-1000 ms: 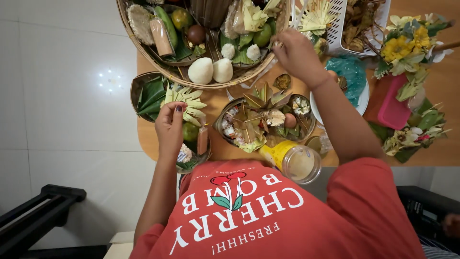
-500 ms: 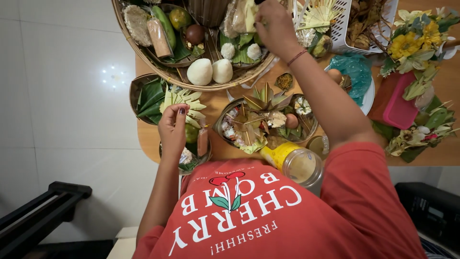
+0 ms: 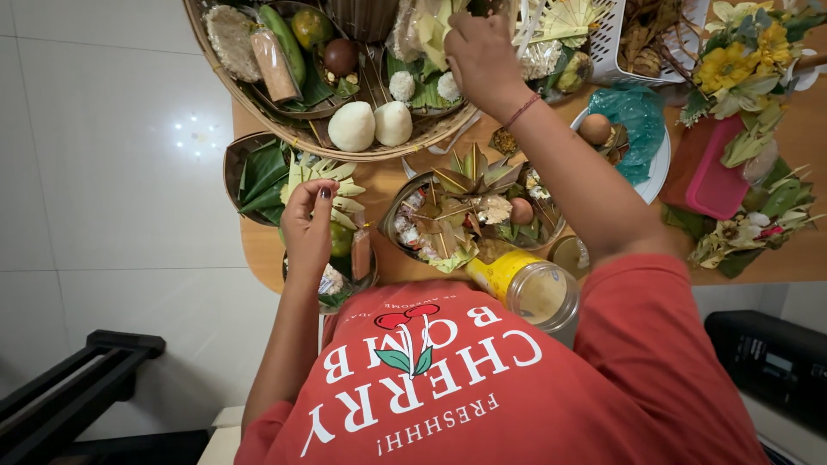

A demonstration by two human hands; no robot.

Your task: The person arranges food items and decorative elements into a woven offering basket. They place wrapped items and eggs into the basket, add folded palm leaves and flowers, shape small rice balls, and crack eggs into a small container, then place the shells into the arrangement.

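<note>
Both hands' fingertips hidden: left hand [image 3: 307, 226], right hand [image 3: 479, 58].

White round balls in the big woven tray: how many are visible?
2: both large white balls lie side by side at the woven tray's near rim. More may be hidden under the right hand.

Two white rice balls [image 3: 372, 125]; two brown eggs [image 3: 594, 128]; one yellow-lidded jar [image 3: 527, 288]; one pink box [image 3: 713, 176]

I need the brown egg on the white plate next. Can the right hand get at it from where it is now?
Probably yes. The right hand is up at the big woven basket, and the brown egg lies uncovered on the white plate just beside that forearm, with nothing over it.
</note>
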